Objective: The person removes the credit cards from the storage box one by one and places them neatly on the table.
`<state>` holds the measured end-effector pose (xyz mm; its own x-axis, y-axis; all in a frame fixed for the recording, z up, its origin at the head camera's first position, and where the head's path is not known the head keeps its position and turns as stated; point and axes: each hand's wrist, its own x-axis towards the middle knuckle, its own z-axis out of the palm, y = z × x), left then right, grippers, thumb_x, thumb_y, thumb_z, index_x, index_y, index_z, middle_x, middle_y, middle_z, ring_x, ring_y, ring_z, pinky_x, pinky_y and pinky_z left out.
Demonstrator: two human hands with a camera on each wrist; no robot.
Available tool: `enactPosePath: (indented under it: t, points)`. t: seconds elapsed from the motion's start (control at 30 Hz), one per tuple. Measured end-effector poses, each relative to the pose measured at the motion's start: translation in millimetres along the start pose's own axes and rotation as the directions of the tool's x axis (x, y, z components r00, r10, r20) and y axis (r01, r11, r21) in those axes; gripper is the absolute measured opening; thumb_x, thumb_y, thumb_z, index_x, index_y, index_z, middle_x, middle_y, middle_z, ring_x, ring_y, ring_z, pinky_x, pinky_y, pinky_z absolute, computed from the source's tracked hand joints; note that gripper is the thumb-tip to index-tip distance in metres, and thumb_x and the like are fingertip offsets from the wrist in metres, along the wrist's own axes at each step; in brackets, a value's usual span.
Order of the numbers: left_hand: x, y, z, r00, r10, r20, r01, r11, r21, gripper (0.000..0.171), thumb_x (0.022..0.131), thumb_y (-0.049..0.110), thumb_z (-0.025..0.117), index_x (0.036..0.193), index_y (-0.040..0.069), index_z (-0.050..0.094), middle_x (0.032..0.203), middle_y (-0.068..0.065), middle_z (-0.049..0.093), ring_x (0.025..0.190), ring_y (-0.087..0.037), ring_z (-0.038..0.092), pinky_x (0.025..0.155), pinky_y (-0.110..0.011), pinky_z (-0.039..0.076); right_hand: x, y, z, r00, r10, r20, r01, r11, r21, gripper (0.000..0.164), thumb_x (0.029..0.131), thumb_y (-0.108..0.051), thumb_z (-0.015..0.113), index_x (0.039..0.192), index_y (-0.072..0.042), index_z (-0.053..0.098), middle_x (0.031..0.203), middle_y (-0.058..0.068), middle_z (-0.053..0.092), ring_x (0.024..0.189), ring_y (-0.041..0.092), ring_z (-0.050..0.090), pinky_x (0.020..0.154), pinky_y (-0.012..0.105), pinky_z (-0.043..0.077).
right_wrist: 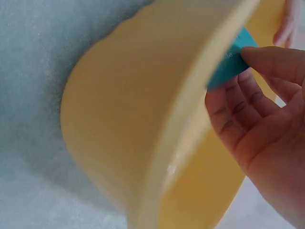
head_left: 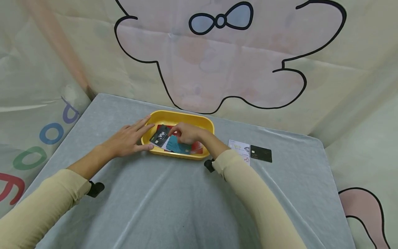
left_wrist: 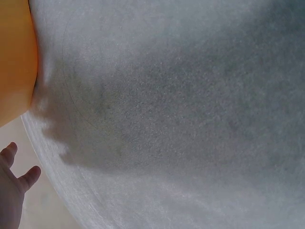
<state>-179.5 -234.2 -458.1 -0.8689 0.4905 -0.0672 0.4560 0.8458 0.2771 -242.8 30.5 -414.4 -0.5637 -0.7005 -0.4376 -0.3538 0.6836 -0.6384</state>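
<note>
A yellow plastic basin (head_left: 189, 118) stands near the back of the table with several cards inside. My left hand (head_left: 128, 140) has its fingers spread at the basin's left end, thumb along the near corner. In the left wrist view, part of that hand (left_wrist: 10, 191) shows beside the orange-looking basin wall (left_wrist: 16, 62). Reaching into the basin, my right hand (head_left: 188, 133) pinches a teal card (right_wrist: 232, 62) between thumb and fingers. Left of it lies a dark VIP card (head_left: 160, 136), over red cards (head_left: 197, 148) partly hidden by the hand.
On the table right of the basin lie a white card (head_left: 238, 147) with print and a black VIP card (head_left: 261, 153), side by side. My right forearm passes close to the white one. A grey-blue cloth (head_left: 168, 204) covers the table, and a printed curtain (head_left: 248, 76) hangs behind it.
</note>
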Motion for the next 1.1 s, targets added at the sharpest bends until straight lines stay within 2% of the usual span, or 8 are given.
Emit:
enactPosePath:
  t: [0.1,0.2,0.3,0.43,0.57,0.7,0.87,1.1]
  points:
    - [0.5,0.7,-0.6,1.0,0.0,0.014,0.0,1.0,0.002,0.087,0.093,0.068,0.051,0.158,0.015,0.028,0.168,-0.006,0.0,0.147,-0.038,0.025,0.108,-0.065,0.031,-4.5,4.2,-7.2,0.999,-0.03,-0.031,0.031,0.999,0.021,0.042,0.093,0.005,0.056,0.132,-0.007,0.063,0.098,0.011,0.053,0.089,0.022,0.05,0.071,0.021,0.043]
    - [1.1,1.3,-0.8,1.0,-0.004,0.029,0.004,1.0,0.001,0.088,0.093,0.068,0.05,0.158,0.015,0.027,0.168,-0.006,-0.001,0.148,-0.039,0.023,0.109,-0.065,0.029,-11.0,8.4,-15.2,0.998,-0.011,-0.065,0.015,0.998,0.067,0.043,0.093,0.005,0.056,0.133,-0.008,0.062,0.108,0.012,0.056,0.097,0.022,0.052,0.078,0.022,0.05]
    - [1.8,1.9,-0.9,1.0,-0.009,0.028,0.009,1.0,0.0,0.088,0.092,0.068,0.05,0.158,0.015,0.027,0.168,-0.007,0.0,0.148,-0.039,0.023,0.109,-0.065,0.029,-18.1,14.0,-22.9,0.994,0.036,-0.101,-0.022,0.989,0.143,0.044,0.092,0.004,0.056,0.134,-0.008,0.061,0.109,0.014,0.056,0.098,0.024,0.054,0.084,0.033,0.056]
    - [2.0,3.0,-1.4,1.0,-0.011,0.012,0.011,1.0,0.002,0.088,0.092,0.067,0.052,0.158,0.014,0.029,0.168,-0.008,0.002,0.148,-0.039,0.024,0.108,-0.065,0.03,-28.3,24.1,-32.2,0.983,0.086,-0.162,-0.044,0.969,0.243,0.04,0.092,0.002,0.056,0.131,-0.007,0.061,0.101,0.015,0.054,0.093,0.027,0.058,0.087,0.045,0.056]
    - [1.4,3.7,-2.0,1.0,-0.006,0.009,0.006,1.0,0.005,0.088,0.092,0.067,0.053,0.158,0.014,0.029,0.168,-0.008,0.003,0.147,-0.039,0.024,0.108,-0.065,0.03,-39.2,33.7,-40.9,0.972,0.112,-0.208,-0.034,0.938,0.344,0.03,0.093,0.001,0.055,0.122,-0.003,0.06,0.097,0.015,0.052,0.091,0.029,0.061,0.086,0.046,0.057]
    - [0.8,4.0,-2.7,1.0,-0.003,0.002,0.003,1.0,0.001,0.087,0.092,0.066,0.054,0.157,0.013,0.029,0.168,-0.009,0.003,0.148,-0.038,0.024,0.108,-0.065,0.03,-48.9,45.1,-48.7,0.958,0.145,-0.248,-0.031,0.911,0.411,0.022,0.093,-0.001,0.054,0.114,-0.001,0.059,0.097,0.016,0.055,0.089,0.029,0.063,0.08,0.04,0.059]
    - [-0.6,3.5,-3.1,1.0,-0.005,0.0,0.005,1.0,0.004,0.087,0.092,0.065,0.054,0.157,0.013,0.029,0.167,-0.01,0.004,0.148,-0.038,0.024,0.108,-0.065,0.03,-60.5,58.0,-54.9,0.94,0.173,-0.293,-0.017,0.885,0.466,0.021,0.093,-0.002,0.054,0.114,0.002,0.057,0.103,0.017,0.06,0.086,0.028,0.064,0.075,0.036,0.06]
    - [-1.5,2.1,-1.9,1.0,-0.006,0.009,0.006,1.0,0.011,0.088,0.092,0.067,0.052,0.158,0.014,0.028,0.167,-0.01,0.003,0.147,-0.04,0.025,0.108,-0.065,0.03,-78.3,73.7,-59.4,0.924,0.203,-0.324,-0.004,0.852,0.524,0.024,0.096,-0.002,0.051,0.119,0.004,0.054,0.106,0.019,0.06,0.081,0.027,0.067,0.084,0.049,0.057]
